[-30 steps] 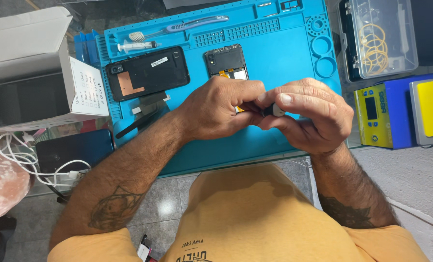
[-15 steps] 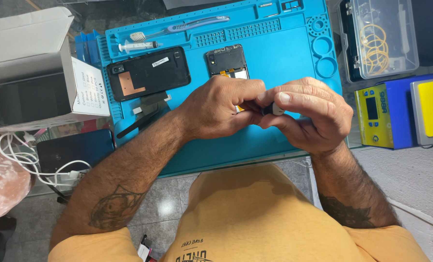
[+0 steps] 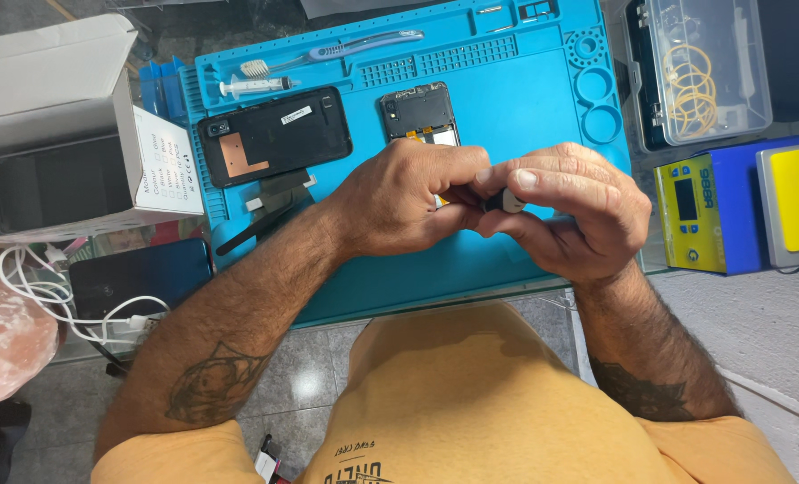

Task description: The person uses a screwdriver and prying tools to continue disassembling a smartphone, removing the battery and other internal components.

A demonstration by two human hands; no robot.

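My left hand [image 3: 404,199] and my right hand [image 3: 568,212] meet over the blue work mat [image 3: 516,99], fingertips pinched together on a small dark and white part [image 3: 504,201] that the fingers mostly hide. Just behind them lies an opened phone body [image 3: 419,114] with its inner parts showing; my left hand covers its lower end. A black phone back cover [image 3: 274,134] with a copper patch lies on the mat to the left.
A syringe [image 3: 254,86] and a toothbrush [image 3: 337,49] lie along the mat's far edge. An open white box [image 3: 55,134] stands at left, above white cables [image 3: 41,291]. A clear case with yellow rings [image 3: 704,72] and a blue and yellow device [image 3: 740,211] sit at right.
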